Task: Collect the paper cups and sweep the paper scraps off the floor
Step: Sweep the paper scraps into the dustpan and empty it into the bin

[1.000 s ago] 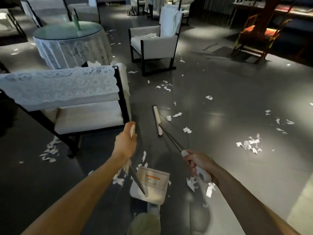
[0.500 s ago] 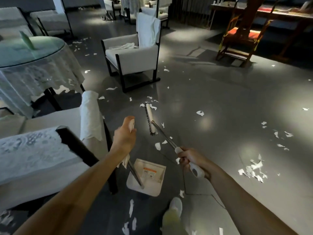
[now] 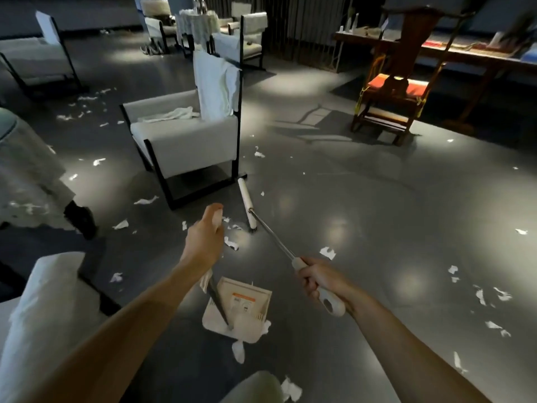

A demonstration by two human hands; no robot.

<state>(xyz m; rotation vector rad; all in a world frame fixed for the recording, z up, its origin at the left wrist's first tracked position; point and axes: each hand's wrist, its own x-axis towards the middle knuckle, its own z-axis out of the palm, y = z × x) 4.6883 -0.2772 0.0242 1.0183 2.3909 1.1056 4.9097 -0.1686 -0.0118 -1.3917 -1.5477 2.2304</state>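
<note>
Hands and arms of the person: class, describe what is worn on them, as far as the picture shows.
The left hand and right hand are bare: no gloves, and no ring, watch or bracelet shows. The left forearm and right forearm are uncovered to the picture's edge; no sleeve shows.

**Fig. — Advance toward the armchair over the last second.**
The person is walking forward: the white armchair [image 3: 186,141] is coming nearer and toward the middle of the view, while the cloth-covered table [image 3: 26,175] is sliding off the left edge. The broom [image 3: 295,261], gripped by the right hand [image 3: 316,279], is reaching ahead, its head [image 3: 246,203] now lying just beside the armchair's front base corner rather than on open floor. The dustpan [image 3: 255,289], held by its long handle in the left hand [image 3: 203,242], is travelling along, with paper scraps [image 3: 238,351] now at its near edge.
</note>
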